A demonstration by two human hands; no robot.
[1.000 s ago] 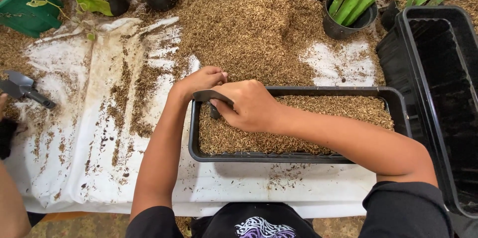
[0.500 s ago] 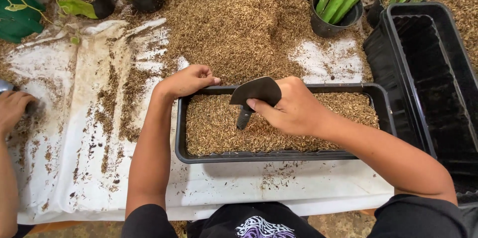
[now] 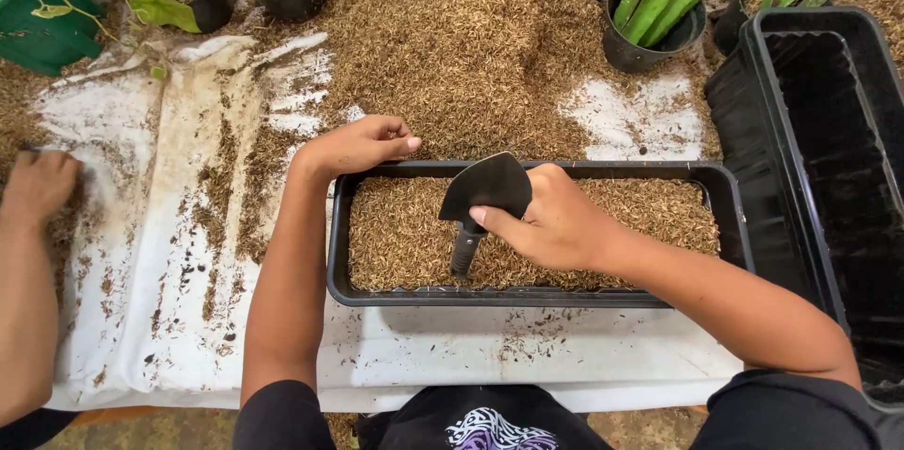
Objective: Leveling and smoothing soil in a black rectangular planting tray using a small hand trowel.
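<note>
We are looking down at a white sheet (image 3: 188, 252) spread over the ground, and it is carrying a broad heap of dry brown husk mix (image 3: 471, 45) at its far side. Potted plants (image 3: 650, 8) are standing along the far edge, and a deep empty black planter (image 3: 829, 168) is sitting to our right. In front of us, a long shallow black tray (image 3: 725, 215) is lying crosswise on the sheet, already holding a layer of the same husk mix. Our right hand (image 3: 556, 224) is closing around a small dark trowel (image 3: 485, 191), gripping it by the blade with the thumb across its face, while the handle is pointing down into the mix near the tray's middle. Our left hand (image 3: 363, 144) is resting just past the tray's far left corner, fingers loosely extended on the heap, holding nothing. At the far left another person's hand (image 3: 38, 186) is pressing on the sheet, well apart from ours. To do this well, we are judging that the trowel should be staying low inside the tray walls, working the mix outward toward the corners in short strokes so the layer is settling evenly, while the left hand is steadying the rim so the tray is not sliding and husks are not spilling onto the sheet.
</note>
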